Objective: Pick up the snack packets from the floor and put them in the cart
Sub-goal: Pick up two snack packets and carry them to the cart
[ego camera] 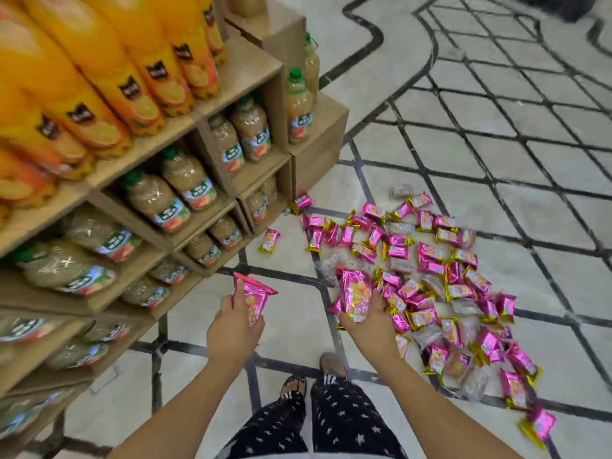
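Several pink and gold snack packets (427, 260) lie scattered on the tiled floor, right of centre, with a few clear-wrapped ones among them. My left hand (231, 329) grips a pink packet (253, 298) above bare floor. My right hand (371, 323) holds a pink packet (356, 294) at the near left edge of the pile. One stray packet (270, 240) lies apart, close to the shelf. No cart is in view.
A cardboard shelf unit (245, 71) with orange and pale juice bottles fills the left side, its low boxes reaching the floor. My feet in sandals (332, 364) stand just below the hands. Pale floor with dark lines stretches to the upper right.
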### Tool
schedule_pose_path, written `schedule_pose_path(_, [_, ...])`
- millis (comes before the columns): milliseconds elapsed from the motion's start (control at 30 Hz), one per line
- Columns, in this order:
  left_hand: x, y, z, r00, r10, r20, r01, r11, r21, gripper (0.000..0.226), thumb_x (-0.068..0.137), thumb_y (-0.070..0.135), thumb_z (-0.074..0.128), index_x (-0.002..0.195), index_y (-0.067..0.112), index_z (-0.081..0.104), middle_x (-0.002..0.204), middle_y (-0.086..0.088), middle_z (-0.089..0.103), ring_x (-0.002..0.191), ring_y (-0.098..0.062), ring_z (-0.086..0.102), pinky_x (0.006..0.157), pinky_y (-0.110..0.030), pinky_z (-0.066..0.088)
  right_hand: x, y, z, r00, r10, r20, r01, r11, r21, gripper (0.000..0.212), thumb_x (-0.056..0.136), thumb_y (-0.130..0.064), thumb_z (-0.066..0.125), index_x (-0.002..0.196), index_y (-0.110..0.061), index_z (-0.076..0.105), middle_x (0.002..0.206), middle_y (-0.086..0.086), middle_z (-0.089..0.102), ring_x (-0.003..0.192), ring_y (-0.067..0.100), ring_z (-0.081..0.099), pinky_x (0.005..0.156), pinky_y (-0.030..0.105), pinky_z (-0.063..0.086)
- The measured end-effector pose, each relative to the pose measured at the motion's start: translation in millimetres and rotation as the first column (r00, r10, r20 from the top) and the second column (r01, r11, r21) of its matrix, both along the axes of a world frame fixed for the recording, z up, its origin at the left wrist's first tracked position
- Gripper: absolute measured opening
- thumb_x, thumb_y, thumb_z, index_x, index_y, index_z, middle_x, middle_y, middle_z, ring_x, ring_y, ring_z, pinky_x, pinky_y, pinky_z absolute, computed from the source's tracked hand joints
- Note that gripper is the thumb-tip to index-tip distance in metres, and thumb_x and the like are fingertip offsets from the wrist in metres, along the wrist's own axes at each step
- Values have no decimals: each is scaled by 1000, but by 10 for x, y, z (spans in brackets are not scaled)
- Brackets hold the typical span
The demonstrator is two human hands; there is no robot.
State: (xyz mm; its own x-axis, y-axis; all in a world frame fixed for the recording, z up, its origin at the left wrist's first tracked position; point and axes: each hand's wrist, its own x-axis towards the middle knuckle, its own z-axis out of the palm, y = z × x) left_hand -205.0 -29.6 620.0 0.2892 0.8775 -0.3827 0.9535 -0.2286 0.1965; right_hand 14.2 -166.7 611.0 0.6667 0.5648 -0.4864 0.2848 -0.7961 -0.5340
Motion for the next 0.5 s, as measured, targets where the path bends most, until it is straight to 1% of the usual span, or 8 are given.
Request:
schedule_pose_path(67, [-65,-128,52,997,70,13,-70,998,-2,87,93,48,54,156,18,4,133,-6,41,105,-24,59,75,-32,51,-1,-44,52,999,51,-7,-51,999,3,92,86,-43,70,152,-8,16,77,-9,51,72,16,53,51,21,38])
schedule_pose_path(100, [-93,-200,67,995,102,15,-102,995,-5,87,93,47,55,156,18,4,133,-6,41,105,-23,59,75,-31,52,13,-61,67,997,77,-16,-76,997,9,90,85,-42,70,152,-9,19,83,-7,54,75,16,54,56,24,44])
schedule_pose_path(167, [-140,-354,92,984,177,21,-177,984,-15,87,93,44,57,156,18,2,133,-6,41,108,-22,58,79,-31,52,56,-96,84,990,138,-26,-138,990,2,84,84,-41,72,147,-8,27,92,-1,58,77,17,55,64,28,49])
schedule_pose_path(267, [-195,-637,119,958,287,25,-286,958,-15,88,91,44,59,155,18,3,134,-5,41,109,-23,58,81,-32,53,123,-179,80,973,223,-54,-223,975,4,79,81,-44,74,139,-9,34,91,2,64,77,19,62,67,37,56])
schedule_pose_path(333, [-216,-848,125,935,355,28,-355,935,-8,89,90,44,61,156,17,6,133,-6,44,108,-24,60,79,-33,53,157,-214,89,951,305,-51,-305,952,2,78,79,-47,74,137,-11,36,91,4,66,78,22,65,69,40,57])
schedule_pose_path(500, [-302,-1397,91,850,526,38,-526,850,6,89,89,46,61,155,12,14,123,-10,50,95,-27,62,70,-35,51,136,-144,97,857,512,-52,-513,858,-18,81,80,-45,74,141,-12,33,94,-1,63,83,21,64,69,32,53])
